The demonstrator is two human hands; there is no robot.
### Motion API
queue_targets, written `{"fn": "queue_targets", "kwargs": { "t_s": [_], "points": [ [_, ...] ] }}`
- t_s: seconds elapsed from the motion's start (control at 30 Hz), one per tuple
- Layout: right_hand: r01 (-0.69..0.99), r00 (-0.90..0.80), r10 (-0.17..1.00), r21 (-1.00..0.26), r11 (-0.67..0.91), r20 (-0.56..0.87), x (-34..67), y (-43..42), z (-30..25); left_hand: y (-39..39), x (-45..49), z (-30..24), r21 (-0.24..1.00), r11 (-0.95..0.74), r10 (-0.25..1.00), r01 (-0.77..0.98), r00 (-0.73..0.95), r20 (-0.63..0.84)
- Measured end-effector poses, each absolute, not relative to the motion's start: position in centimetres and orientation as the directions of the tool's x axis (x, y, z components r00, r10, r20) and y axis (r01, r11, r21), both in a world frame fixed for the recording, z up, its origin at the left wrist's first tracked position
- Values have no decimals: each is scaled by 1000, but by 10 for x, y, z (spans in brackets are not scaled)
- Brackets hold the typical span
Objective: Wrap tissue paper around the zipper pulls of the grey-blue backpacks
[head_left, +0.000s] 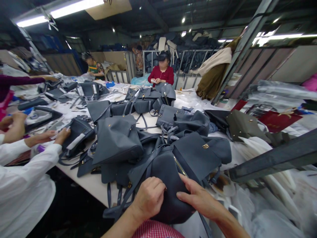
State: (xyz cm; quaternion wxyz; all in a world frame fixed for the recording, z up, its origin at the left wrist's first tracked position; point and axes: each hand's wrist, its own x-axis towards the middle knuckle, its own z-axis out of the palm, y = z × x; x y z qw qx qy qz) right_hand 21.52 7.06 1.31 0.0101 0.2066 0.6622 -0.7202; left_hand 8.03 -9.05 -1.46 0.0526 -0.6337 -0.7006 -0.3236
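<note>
Both my hands are on a dark slate-grey leather backpack at the near edge of the white worktable. My left hand grips its left side, with the fingers curled over the leather. My right hand lies across the bag's lower right, fingertips close to a gold zipper. A gold clasp sits on the flap above. Straps trail from the bag to the left, and its underside is hidden.
Several similar grey backpacks lie heaped on the table. At left, a co-worker's hands hold another bag. A person in a red top sits opposite. An olive bag lies right, beside a dark metal beam.
</note>
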Motion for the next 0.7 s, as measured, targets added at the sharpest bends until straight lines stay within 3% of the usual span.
{"fn": "queue_targets", "kwargs": {
  "t_s": [0.37,0.47,0.53,0.6,0.7],
  "points": [
    [267,-932,218,-954,-135,-291,216,71,12,-87,86,-27,386,47,866,921,-230,444],
    [281,-921,229,-944,-176,-316,217,71,10,-86,84,-22,539,106,831,836,-372,414],
    [297,-913,225,-932,-208,-341,218,71,8,-87,81,-15,723,174,804,668,-521,287],
    [303,-910,218,-925,-229,-352,218,71,7,-88,79,-10,890,255,805,377,-593,21],
    [312,-906,224,-924,-222,-360,217,70,8,-88,80,-10,920,378,795,-101,-474,-379]
  ]
}}
